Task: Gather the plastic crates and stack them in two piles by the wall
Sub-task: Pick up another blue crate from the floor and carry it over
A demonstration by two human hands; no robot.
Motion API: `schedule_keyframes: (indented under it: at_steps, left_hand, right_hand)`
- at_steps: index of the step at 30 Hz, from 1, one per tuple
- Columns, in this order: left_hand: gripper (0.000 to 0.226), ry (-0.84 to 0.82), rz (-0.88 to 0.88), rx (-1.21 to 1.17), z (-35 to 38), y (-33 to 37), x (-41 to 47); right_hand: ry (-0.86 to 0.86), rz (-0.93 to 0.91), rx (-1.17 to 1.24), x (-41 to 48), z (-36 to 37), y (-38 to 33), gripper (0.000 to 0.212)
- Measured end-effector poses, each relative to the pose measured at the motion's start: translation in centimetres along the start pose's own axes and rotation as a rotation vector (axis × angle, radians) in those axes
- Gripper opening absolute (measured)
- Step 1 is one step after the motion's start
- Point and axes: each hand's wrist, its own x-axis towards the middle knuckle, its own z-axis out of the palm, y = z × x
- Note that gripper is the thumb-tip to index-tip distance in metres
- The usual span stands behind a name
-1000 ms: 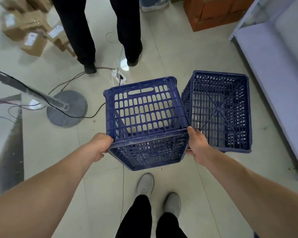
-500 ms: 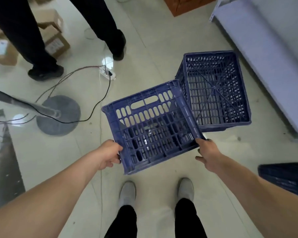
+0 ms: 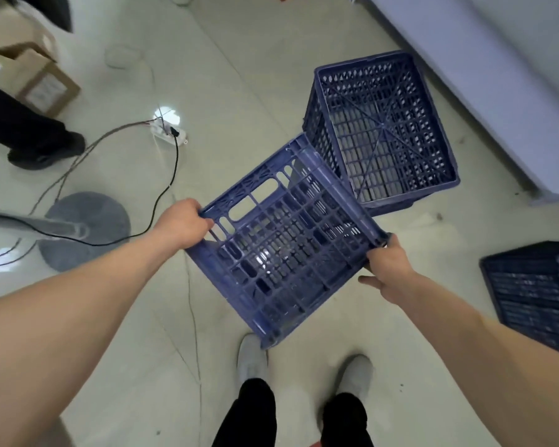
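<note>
- Left hand and right hand: curled round opposite rims of tilted crate, carried clear of floor.
- Second crate: upright on floor near wall, just beyond the carried one; contact not determinable.
- Risk: right grip at a corner only; likely twist or slip when lowering.
- Risk: cable on floor nearby; possible trip.

The pale floor is carrying everything here. A blue crate is sitting open side up near the white surface on the right, and dark crates are poking in at the right edge. A round grey stand base is sitting on the left, a black cable is trailing to a white power strip, a cardboard box is lying top left, and two grey shoes are standing at the bottom.
</note>
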Motion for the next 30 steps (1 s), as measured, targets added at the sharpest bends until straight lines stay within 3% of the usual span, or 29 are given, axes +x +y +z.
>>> schedule_keyframes:
  at_steps: [3,7,10,11,14,19,23,26,28,30]
  left_hand:
    - [0.011,-0.129,0.043,-0.081,0.5,-0.3,-2.6]
    - [0.02,-0.283,0.251,-0.024,2.6,0.7,-8.8]
    - [0.023,-0.314,0.423,0.028,4.1,3.2,-12.4]
    - [0.025,-0.33,0.454,0.02,4.5,4.1,-13.2]
    - [0.028,-0.398,0.466,0.001,6.5,6.8,-14.8]
    - [0.024,-0.483,0.491,-0.059,10.7,10.2,-17.2]
    - [0.023,-0.459,0.516,-0.048,15.0,12.7,-19.3]
    - [0.033,-0.566,0.504,-0.073,18.0,13.5,-20.4]
    - [0.035,-0.618,0.475,-0.057,18.9,12.6,-19.8]
    - [0.037,-0.567,0.411,-0.056,19.1,10.4,-17.8]
  right_hand:
    - [0.043,0.031,0.046,-0.5,-1.6,1.2,0.053]
    - [0.096,0.101,0.065,-1.0,-5.3,3.5,0.043]
    - [0.038,0.141,0.21,-1.8,-6.3,3.5,0.02]
    - [-0.012,0.152,0.225,-2.2,-6.0,3.0,0.03]
    - [-0.102,0.178,0.191,-2.4,-4.1,2.2,0.098]
    - [-0.103,-0.103,0.01,-5.4,-2.2,1.7,0.121]
    - [-0.037,-0.212,-0.165,-6.1,-2.9,2.9,0.111]
    - [0.066,-0.289,-0.314,-5.2,-3.7,5.0,0.084]
    - [0.109,-0.285,-0.378,-4.6,-5.1,6.5,0.077]
    - [0.123,-0.264,-0.373,-3.7,-7.2,7.6,0.069]
